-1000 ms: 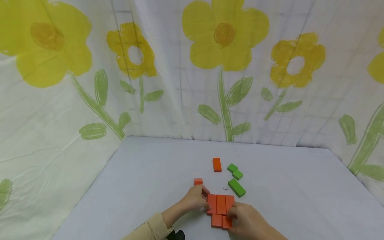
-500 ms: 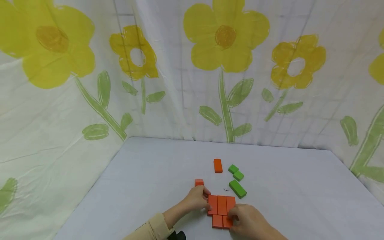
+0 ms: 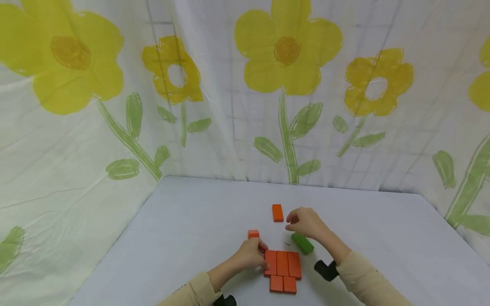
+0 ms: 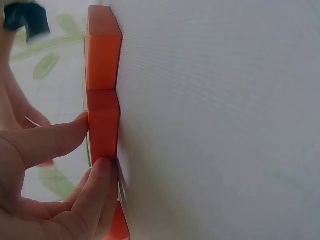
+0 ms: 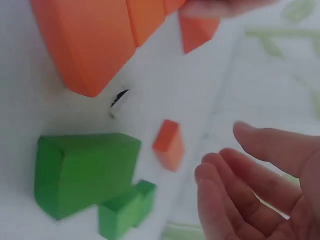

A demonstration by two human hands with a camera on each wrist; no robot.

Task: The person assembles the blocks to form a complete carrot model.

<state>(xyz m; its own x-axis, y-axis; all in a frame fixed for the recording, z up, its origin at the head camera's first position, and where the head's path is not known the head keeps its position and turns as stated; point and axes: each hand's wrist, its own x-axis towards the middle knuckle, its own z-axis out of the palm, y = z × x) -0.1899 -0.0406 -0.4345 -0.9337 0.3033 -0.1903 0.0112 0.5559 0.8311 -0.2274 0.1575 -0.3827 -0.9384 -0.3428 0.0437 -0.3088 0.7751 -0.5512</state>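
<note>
Could skew the orange block group (image 3: 282, 263) on the table (image 3: 199, 216) by tugging the left hand (image 3: 249, 254), pinched at its left edge, or jolt the green block (image 3: 303, 244) by dipping the loosely parted, empty right hand (image 3: 307, 223).

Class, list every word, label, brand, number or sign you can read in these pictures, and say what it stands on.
Readable text: none.
Left sleeve: small dark marks, too small to read.
Orange blocks and green blocks: no lettering visible.
Backdrop cloth: flower drawings, no words visible.
</note>
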